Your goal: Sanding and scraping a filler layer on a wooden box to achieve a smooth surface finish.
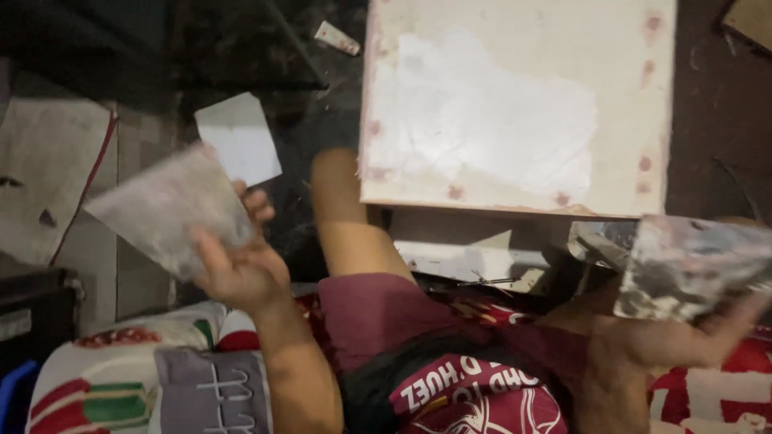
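Observation:
My left hand (237, 261) is raised at the left and grips a flat grey scraper blade (169, 205), smeared and held tilted. At the right edge my right hand (683, 337) holds a second flat blade (691, 265), blotched with white and dark paste. Both blades are apart from the pale board (515, 104) that lies ahead, its middle covered with a white patch of filler and pink spots near its rim. My knee (346, 217) reaches up to the board's near edge.
A white sheet (239, 137) lies on the dark floor at the left of the board. A small tube (336, 38) sits at the top. A patterned cushion (121, 378) is under me. A dark box (36, 309) stands at the far left.

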